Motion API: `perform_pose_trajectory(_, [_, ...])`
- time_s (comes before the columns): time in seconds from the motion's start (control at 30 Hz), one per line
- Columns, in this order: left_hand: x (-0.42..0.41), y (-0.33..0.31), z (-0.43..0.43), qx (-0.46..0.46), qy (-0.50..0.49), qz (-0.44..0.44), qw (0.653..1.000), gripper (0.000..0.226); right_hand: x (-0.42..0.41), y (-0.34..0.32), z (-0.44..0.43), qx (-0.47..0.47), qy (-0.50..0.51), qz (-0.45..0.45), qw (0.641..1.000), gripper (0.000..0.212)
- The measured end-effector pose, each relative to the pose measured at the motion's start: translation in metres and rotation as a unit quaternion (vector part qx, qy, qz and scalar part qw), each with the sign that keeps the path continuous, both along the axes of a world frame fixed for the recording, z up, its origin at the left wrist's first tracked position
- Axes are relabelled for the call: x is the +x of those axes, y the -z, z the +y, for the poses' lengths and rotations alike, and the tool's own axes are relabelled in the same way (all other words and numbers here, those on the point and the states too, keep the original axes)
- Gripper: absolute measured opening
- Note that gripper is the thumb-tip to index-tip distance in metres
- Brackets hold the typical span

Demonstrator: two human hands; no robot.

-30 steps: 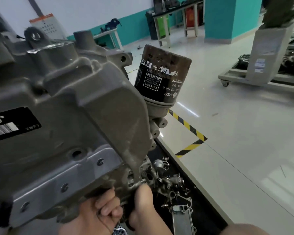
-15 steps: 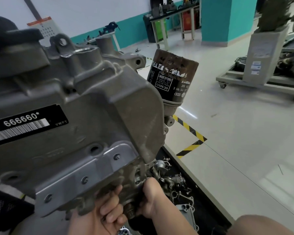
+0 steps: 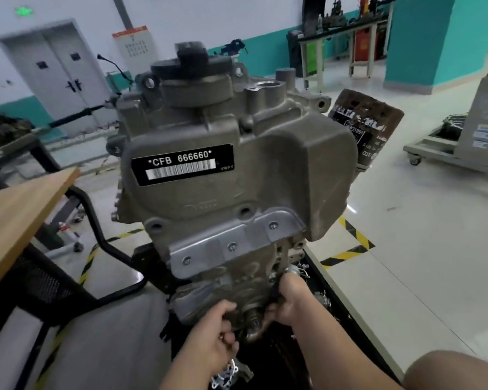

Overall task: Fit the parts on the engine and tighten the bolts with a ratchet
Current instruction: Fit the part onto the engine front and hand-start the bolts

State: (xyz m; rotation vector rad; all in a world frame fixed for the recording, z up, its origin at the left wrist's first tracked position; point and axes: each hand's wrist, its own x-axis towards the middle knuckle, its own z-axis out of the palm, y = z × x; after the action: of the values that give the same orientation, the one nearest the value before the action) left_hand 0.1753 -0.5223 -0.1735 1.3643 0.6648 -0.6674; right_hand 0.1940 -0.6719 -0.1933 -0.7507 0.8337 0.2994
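Note:
A grey cast engine fills the middle of the view, with a black label reading CFB 666660 and a silver bracket held by three bolts. A rusty black oil filter sticks out on its right side. My left hand grips the engine's lower edge with curled fingers. My right hand grips the same lower end from the right, beside a round shaft end. No ratchet is in sight.
A wooden tabletop and a black mesh chair stand at the left. Loose metal parts lie on a dark tray under the engine. Yellow-black floor tape marks the right. An engine stand on wheels sits far right.
The view has swung left and back, so the whole engine front and label show now. Both hands stay gripping the lower end of the engine.

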Motion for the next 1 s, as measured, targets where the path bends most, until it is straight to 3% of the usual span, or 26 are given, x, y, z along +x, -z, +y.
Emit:
perform_pose_trajectory(0.1, [0.003, 0.000, -0.009, -0.009, -0.056, -0.027, 0.998, 0.018, -0.002, -0.003, 0.002, -0.033, -0.001, -0.011, 0.999, 0.038])
perform_pose_trajectory(0.27, [0.008, 0.001, -0.012, -0.041, -0.090, -0.029, 0.995, 0.024, -0.006, -0.005, -0.006, -0.087, -0.025, -0.031, 0.995, 0.050])
perform_pose_trajectory(0.5, [0.008, 0.005, -0.013, -0.059, -0.110, -0.042, 0.991, 0.024, -0.008, -0.025, -0.008, -0.131, -0.045, -0.058, 0.989, 0.023])
perform_pose_trajectory(0.63, [0.010, 0.009, -0.017, -0.085, -0.136, -0.044, 0.986, 0.026, -0.005, -0.031, -0.006, -0.135, -0.014, -0.072, 0.988, 0.031])
perform_pose_trajectory(0.77, [0.013, 0.009, -0.026, -0.136, -0.180, -0.042, 0.973, 0.029, -0.009, -0.047, -0.005, -0.151, -0.046, -0.086, 0.984, 0.054])
perform_pose_trajectory(0.83, [0.013, 0.010, -0.027, -0.151, -0.193, -0.039, 0.969, 0.028, -0.016, -0.057, -0.007, -0.189, -0.082, -0.093, 0.974, 0.043])
perform_pose_trajectory(0.87, [0.013, 0.010, -0.027, -0.152, -0.192, -0.041, 0.969, 0.027, -0.025, -0.064, -0.009, -0.249, -0.110, -0.095, 0.957, 0.032])
perform_pose_trajectory(0.9, [0.012, 0.009, -0.027, -0.151, -0.190, -0.044, 0.969, 0.027, -0.039, -0.072, -0.009, -0.355, -0.160, -0.107, 0.915, 0.022])
perform_pose_trajectory(0.97, [0.011, 0.008, -0.025, -0.152, -0.179, -0.049, 0.971, 0.029, -0.072, -0.095, -0.007, -0.596, -0.277, -0.141, 0.740, 0.019])
perform_pose_trajectory(1.0, [0.010, 0.010, -0.024, -0.155, -0.174, -0.053, 0.971, 0.030, -0.092, -0.111, -0.001, -0.662, -0.305, -0.185, 0.660, 0.020])
